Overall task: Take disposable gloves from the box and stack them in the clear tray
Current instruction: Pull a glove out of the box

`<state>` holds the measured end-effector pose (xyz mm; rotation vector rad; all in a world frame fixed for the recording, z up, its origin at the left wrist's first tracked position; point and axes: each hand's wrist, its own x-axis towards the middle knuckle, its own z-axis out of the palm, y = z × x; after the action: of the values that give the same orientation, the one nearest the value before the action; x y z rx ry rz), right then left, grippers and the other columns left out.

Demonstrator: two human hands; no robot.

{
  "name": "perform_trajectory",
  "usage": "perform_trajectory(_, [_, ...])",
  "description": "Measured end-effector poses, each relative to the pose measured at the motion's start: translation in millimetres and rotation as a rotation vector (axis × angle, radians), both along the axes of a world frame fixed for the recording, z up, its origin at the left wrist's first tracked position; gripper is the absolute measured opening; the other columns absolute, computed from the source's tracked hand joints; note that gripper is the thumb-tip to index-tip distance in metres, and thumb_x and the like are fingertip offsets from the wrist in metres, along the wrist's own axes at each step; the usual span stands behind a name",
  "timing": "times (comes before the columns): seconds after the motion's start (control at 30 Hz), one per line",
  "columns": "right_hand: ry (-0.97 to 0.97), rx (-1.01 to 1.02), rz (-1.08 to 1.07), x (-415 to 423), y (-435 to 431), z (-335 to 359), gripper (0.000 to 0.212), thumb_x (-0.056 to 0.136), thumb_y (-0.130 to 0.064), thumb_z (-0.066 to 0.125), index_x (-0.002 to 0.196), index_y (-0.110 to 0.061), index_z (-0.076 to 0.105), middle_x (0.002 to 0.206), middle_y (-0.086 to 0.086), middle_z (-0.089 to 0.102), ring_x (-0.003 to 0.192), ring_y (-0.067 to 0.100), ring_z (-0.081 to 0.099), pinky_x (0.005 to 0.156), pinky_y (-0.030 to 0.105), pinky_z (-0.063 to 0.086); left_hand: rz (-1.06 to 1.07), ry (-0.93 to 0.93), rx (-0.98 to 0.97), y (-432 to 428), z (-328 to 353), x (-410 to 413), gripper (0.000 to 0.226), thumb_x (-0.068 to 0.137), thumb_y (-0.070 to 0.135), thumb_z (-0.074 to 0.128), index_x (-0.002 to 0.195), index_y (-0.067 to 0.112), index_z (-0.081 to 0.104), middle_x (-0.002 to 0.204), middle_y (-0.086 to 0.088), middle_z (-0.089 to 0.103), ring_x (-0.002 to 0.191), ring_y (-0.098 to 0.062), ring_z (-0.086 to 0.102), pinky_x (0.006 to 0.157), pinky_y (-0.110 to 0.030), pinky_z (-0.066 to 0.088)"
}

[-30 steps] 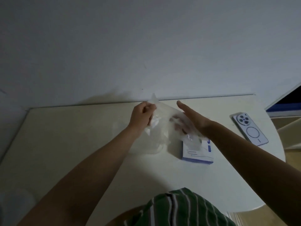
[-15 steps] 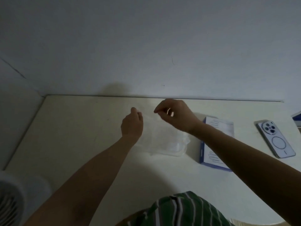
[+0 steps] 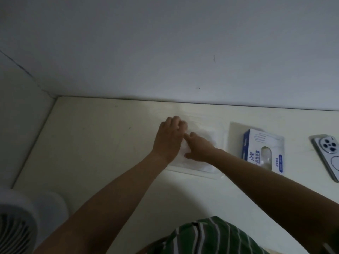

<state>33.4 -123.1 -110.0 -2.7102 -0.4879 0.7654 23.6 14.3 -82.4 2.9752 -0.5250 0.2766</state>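
Your left hand is pressing down at the left of the shallow clear plastic tray, fingers bent on the thin translucent plastic glove; can't tell if pinching. Your right hand, mid-tray, is pressing it with straight fingers, gripping nothing. Be smoothing outward, flat. White-and-blue cardboard glove box is sitting just right of the tray.

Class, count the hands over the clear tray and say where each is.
2. The left hand lies over the left part of the tray; the right hand sits just right of it, index finger pointing toward the left hand.

tray: clear glossy plastic | gloves: thin translucent film | box: smooth printed card | desk: matt, smooth | phone: glossy back | shirt: striped cloth
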Motion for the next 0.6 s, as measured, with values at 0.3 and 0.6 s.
perform_trajectory(0.3, [0.139,-0.146,-0.025,2.0,-6.1,-3.7,0.118,0.072,-0.030,0.083,0.154,-0.023,-0.002,0.139,0.014,0.041,0.120,0.033,0.051,0.096,0.040,0.049,0.197,0.674,0.108,10.9,-23.1,9.5,0.083,0.083,0.017,0.072,0.147,0.015,0.019,0.145,-0.020,0.021,0.118,-0.035,0.050,0.091,-0.040,0.047])
perform_trajectory(0.6, [0.284,-0.251,-0.056,-1.6,0.5,-8.5,0.131,0.076,-0.018,0.081,0.149,-0.025,-0.027,0.144,0.020,0.029,0.125,0.035,0.046,0.099,0.040,0.047,0.267,0.856,0.050,12.4,-46.3,12.3,0.106,0.079,0.026,0.076,0.153,0.017,0.001,0.152,-0.017,0.008,0.132,-0.036,0.035,0.100,-0.040,0.042])
